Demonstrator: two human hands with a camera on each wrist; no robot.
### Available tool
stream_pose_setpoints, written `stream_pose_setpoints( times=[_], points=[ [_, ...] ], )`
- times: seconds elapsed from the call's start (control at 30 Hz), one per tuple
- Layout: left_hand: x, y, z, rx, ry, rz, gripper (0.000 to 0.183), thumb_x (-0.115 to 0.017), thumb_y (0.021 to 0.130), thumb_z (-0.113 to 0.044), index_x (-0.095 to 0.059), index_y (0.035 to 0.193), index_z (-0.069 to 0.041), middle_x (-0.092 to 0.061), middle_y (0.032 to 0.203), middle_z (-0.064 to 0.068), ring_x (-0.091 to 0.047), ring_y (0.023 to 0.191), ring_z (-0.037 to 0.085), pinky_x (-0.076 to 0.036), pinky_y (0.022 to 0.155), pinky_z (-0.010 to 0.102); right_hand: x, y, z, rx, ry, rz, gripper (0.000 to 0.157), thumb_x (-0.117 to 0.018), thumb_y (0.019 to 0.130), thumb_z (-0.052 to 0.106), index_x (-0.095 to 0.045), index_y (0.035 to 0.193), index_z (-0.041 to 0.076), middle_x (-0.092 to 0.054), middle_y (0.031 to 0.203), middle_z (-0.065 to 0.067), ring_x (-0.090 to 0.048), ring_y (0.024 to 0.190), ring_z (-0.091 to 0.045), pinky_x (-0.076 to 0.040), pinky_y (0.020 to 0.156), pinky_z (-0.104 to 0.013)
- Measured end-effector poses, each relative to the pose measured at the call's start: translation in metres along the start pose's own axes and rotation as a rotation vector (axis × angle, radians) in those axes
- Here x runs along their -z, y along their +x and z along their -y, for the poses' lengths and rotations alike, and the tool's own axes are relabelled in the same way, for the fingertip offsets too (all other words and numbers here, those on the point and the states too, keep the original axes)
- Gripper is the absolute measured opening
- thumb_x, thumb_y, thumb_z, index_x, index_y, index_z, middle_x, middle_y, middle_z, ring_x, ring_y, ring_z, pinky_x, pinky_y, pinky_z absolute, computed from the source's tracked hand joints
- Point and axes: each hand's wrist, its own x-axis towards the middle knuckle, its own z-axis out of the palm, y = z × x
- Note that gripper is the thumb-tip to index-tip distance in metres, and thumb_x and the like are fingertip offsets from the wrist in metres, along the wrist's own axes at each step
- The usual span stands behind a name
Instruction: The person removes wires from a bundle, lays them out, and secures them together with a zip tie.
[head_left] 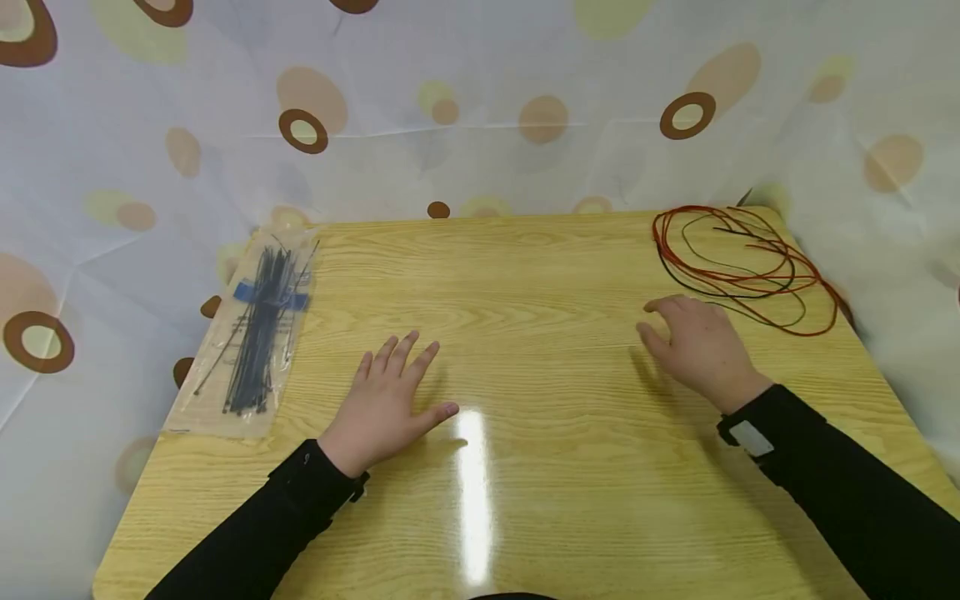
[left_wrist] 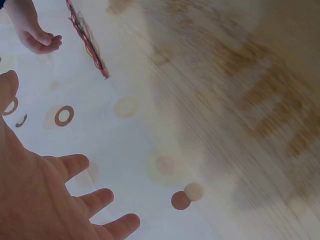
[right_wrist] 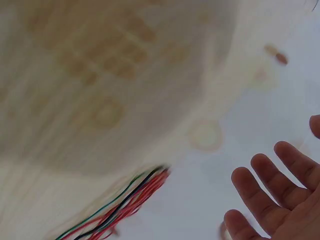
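My left hand hovers over the left half of the wooden table with fingers spread, holding nothing. To its left lies a clear plastic bag of black cable ties, with a blue band across them. My right hand is over the right half, fingers loosely bent and nothing in them. Just beyond it, at the far right corner, is a loose coil of red, black and green wires. The right wrist view shows these wires beside the relaxed fingers.
The glossy table has a bright light reflection near its front middle. A white curtain-like sheet with brown and yellow circles stands behind and along both sides. Black sleeves cover both forearms.
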Motion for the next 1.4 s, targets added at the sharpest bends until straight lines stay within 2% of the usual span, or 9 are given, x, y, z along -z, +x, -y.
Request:
stream_pose_setpoints(
  times=[0.17, 0.27, 0.37, 0.5, 0.8, 1.07, 1.2, 1.3, 1.4],
  points=[
    [0.000, -0.001, 0.002, 0.007, -0.003, 0.010, 0.088, -0.032, 0.088, -0.078, -0.019, 0.156, -0.023, -0.009, 0.159, 0.009, -0.003, 0.140, 0.031, -0.015, 0.112, 0.061, 0.016, 0.014, -0.059, -0.120, -0.038, 0.018, 0.036, -0.047, 0.101, 0.019, -0.059, 0.119, -0.009, -0.058, 0.111, -0.033, -0.056, 0.087, -0.041, -0.048, 0.061, -0.054],
    [-0.001, -0.001, 0.004, 0.012, -0.001, 0.012, 0.088, -0.032, 0.089, -0.078, -0.020, 0.156, -0.023, -0.009, 0.159, 0.009, -0.003, 0.140, 0.030, -0.014, 0.112, 0.060, 0.022, 0.020, -0.097, -0.185, -0.049, 0.036, 0.036, -0.044, 0.101, 0.016, -0.059, 0.117, -0.012, -0.057, 0.106, -0.036, -0.056, 0.079, -0.043, -0.047, 0.054, -0.054],
    [-0.002, -0.001, 0.005, 0.011, -0.007, 0.008, 0.088, -0.033, 0.089, -0.078, -0.021, 0.156, -0.022, -0.011, 0.159, 0.009, -0.004, 0.140, 0.031, -0.015, 0.112, 0.060, 0.027, 0.027, -0.128, -0.238, -0.057, 0.052, 0.037, -0.042, 0.100, 0.015, -0.058, 0.115, -0.015, -0.056, 0.104, -0.039, -0.055, 0.080, -0.048, -0.046, 0.059, -0.060],
    [-0.003, 0.001, 0.005, 0.006, -0.014, 0.002, 0.087, -0.031, 0.089, -0.078, -0.022, 0.156, -0.023, -0.013, 0.159, 0.009, -0.004, 0.140, 0.031, -0.014, 0.112, 0.061, 0.029, 0.034, -0.153, -0.279, -0.075, 0.085, 0.036, -0.040, 0.100, 0.012, -0.055, 0.116, -0.017, -0.054, 0.107, -0.041, -0.051, 0.088, -0.053, -0.043, 0.069, -0.066],
    [-0.005, 0.002, 0.005, 0.018, 0.013, 0.014, 0.087, -0.029, 0.089, -0.079, -0.022, 0.156, -0.024, -0.012, 0.159, 0.009, -0.004, 0.140, 0.030, -0.015, 0.112, 0.060, 0.018, 0.050, -0.167, -0.244, -0.157, 0.152, 0.033, -0.042, 0.099, 0.007, -0.055, 0.120, -0.015, -0.058, 0.106, -0.041, -0.053, 0.088, -0.054, -0.045, 0.076, -0.067],
    [-0.002, 0.001, 0.008, 0.038, 0.022, 0.008, 0.087, -0.029, 0.089, -0.078, -0.022, 0.156, -0.022, -0.011, 0.159, 0.010, -0.005, 0.140, 0.031, -0.016, 0.113, 0.059, 0.011, 0.058, -0.172, -0.227, -0.179, 0.197, 0.029, -0.047, 0.098, 0.007, -0.059, 0.112, -0.016, -0.063, 0.097, -0.038, -0.058, 0.079, -0.050, -0.048, 0.069, -0.064],
    [0.002, 0.001, 0.008, 0.054, 0.029, 0.006, 0.087, -0.029, 0.089, -0.078, -0.020, 0.156, -0.023, -0.011, 0.159, 0.011, -0.004, 0.140, 0.031, -0.018, 0.112, 0.059, 0.008, 0.058, -0.174, -0.210, -0.169, 0.205, 0.028, -0.048, 0.099, 0.008, -0.063, 0.111, -0.012, -0.066, 0.088, -0.033, -0.060, 0.067, -0.042, -0.051, 0.059, -0.057],
    [0.003, 0.001, 0.009, 0.058, 0.023, 0.006, 0.087, -0.031, 0.089, -0.077, -0.021, 0.156, -0.022, -0.012, 0.159, 0.011, -0.005, 0.140, 0.032, -0.019, 0.112, 0.060, 0.004, 0.059, -0.177, -0.213, -0.165, 0.197, 0.026, -0.051, 0.098, 0.010, -0.065, 0.110, -0.008, -0.066, 0.080, -0.030, -0.057, 0.053, -0.034, -0.049, 0.045, -0.050],
    [0.003, 0.000, 0.009, 0.055, 0.017, 0.005, 0.086, -0.030, 0.090, -0.077, -0.022, 0.156, -0.022, -0.012, 0.159, 0.011, -0.005, 0.140, 0.031, -0.018, 0.112, 0.059, 0.000, 0.062, -0.177, -0.213, -0.187, 0.175, 0.024, -0.054, 0.096, 0.010, -0.067, 0.108, -0.006, -0.063, 0.085, -0.032, -0.056, 0.054, -0.035, -0.047, 0.041, -0.048]
  ],
)
